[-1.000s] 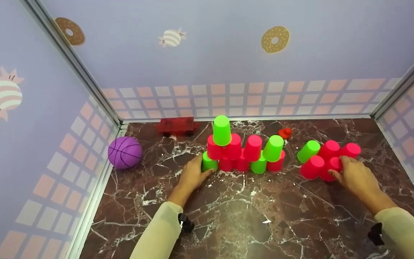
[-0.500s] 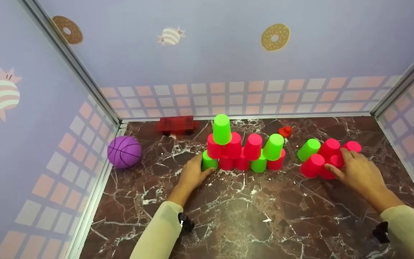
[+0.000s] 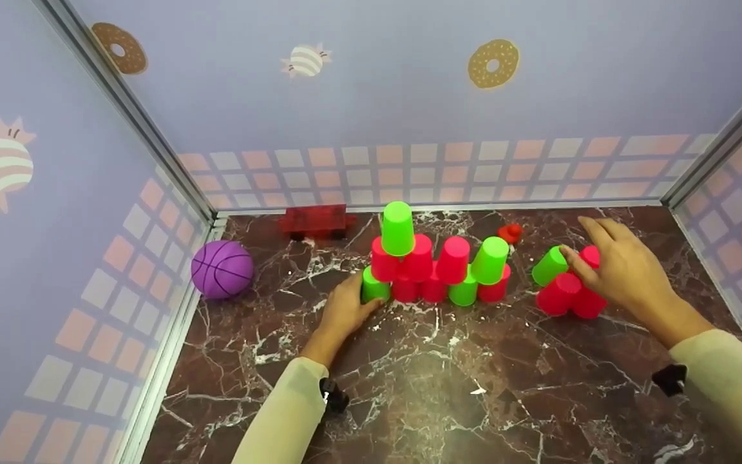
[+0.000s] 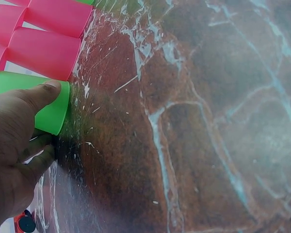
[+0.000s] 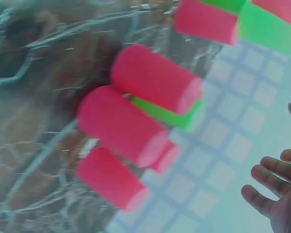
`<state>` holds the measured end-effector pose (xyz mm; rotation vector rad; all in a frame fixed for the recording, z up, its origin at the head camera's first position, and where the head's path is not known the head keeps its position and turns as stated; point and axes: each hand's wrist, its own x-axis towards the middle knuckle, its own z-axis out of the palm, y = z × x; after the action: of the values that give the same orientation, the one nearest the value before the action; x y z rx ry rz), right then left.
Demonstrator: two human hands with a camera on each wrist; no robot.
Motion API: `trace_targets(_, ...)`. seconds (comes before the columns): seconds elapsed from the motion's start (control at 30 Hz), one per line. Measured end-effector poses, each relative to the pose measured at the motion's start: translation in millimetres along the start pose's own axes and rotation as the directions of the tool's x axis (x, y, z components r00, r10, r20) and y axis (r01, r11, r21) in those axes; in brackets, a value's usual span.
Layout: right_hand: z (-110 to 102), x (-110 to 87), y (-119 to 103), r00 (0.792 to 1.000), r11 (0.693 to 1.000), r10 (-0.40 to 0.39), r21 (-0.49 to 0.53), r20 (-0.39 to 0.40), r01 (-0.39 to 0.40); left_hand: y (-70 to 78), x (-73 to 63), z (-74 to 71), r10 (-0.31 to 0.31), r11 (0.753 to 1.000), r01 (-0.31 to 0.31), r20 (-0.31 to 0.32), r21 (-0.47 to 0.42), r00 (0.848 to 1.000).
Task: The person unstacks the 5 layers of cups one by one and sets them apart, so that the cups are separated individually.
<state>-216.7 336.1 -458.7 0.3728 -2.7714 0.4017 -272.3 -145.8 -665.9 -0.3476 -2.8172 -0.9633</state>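
Note:
My left hand holds the green cup at the left end of the bottom row. In the left wrist view the thumb lies along that cup's near side and other fingers reach behind it. Upside-down red and green cups stand in two rows, with a single green cup on top at the left. My right hand is raised over the right-hand group of cups, fingers extended and holding nothing. It hides part of that group in the head view; the right wrist view shows several red cups and a green cup there.
A purple ball sits by the left wall. Near the back wall lie a translucent red toy and a small red-orange object. Patterned walls border the dark marbled surface at the back and sides.
My right hand has risen from the red cups in the right-hand group, and its fingers have straightened. My left hand stays at the green cup; the stacked cups look unchanged.

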Motion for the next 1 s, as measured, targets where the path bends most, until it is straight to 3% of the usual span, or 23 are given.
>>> trace_targets(0.27,-10.0,37.4,-39.1,0.996,0.996,-0.085,0.014,0.017,0.085,-7.4,1.7,6.0,0.002,0.999,-0.003,0.01,0.042,1.0)
trace_targets(0.57,-2.4,78.5,-94.8,0.979,0.979,-0.2,0.046,0.048,0.198,-7.8,2.6,6.1,0.001,0.998,-0.002,0.009,0.059,1.0)
trace_targets(0.8,11.2,93.6,-132.2,0.971,0.969,-0.229,0.113,0.066,0.22,-7.2,3.1,6.9,0.001,0.999,-0.002,0.007,0.055,1.0)
trace_targets(1.0,26.2,101.0,-158.5,0.951,0.948,-0.301,0.128,0.064,0.291,-6.6,2.7,5.1,-0.017,0.999,0.016,0.017,0.043,1.0)
